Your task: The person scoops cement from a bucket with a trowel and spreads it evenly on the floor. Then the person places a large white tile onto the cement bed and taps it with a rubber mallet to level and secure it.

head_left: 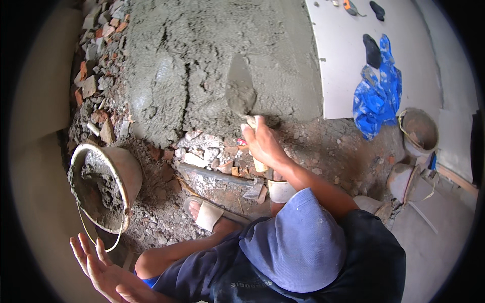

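My right hand (264, 144) is closed around the handle of a pointed trowel (239, 81). A lump of wet mortar lies on the blade, which rests on the grey wet concrete (212, 30). Below the hand, a pale wooden end (260, 164) shows, seemingly the handle's. My left hand (103, 275) is held empty, fingers spread, at the lower left. Near its fingertips is a bucket (132, 174) tipped to one side, with grey mortar inside and a wire handle hanging. My cap (298, 242) hides part of my right arm.
Broken brick and stone rubble (101, 35) lines the left side. A hatchet-like tool (217, 174) lies by my sandalled foot (207, 214). At right are a white board (336, 65), a crumpled blue plastic bag (376, 103), and more buckets (420, 132) against the wall.
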The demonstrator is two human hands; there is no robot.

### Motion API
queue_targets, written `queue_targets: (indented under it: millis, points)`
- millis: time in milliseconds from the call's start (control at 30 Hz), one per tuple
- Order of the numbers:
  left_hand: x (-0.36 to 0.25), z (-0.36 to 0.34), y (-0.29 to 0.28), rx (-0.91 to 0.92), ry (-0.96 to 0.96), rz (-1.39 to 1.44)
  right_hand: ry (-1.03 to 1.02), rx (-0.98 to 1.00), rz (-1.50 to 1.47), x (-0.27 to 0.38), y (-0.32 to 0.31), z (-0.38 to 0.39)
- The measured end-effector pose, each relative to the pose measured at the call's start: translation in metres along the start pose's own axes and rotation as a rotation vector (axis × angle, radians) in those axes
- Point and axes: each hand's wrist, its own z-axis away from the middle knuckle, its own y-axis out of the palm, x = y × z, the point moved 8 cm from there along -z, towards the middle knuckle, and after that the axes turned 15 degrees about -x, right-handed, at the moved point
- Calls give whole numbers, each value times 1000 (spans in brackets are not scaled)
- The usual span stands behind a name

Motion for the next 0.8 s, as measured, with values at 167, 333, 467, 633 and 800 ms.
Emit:
queue_targets:
  millis: [167, 333, 467, 633, 800]
  points:
    - [-14, 2, -9, -1, 155, 219, 122, 127, -181, 14, -12, -3]
    - [-12, 4, -19, -26, 150, 147, 302, -91, -74, 14, -52, -40]
    - [-14, 5, -19, -39, 165, 113, 130, 210, -36, 38, 33, -16]
    - [-17, 6, -18, -34, 206, 23, -159, 344, 59, 41, 54, 27]
    - [-9, 7, -27, -78, 205, 31, 403, -15, -267, -27, -38, 54]
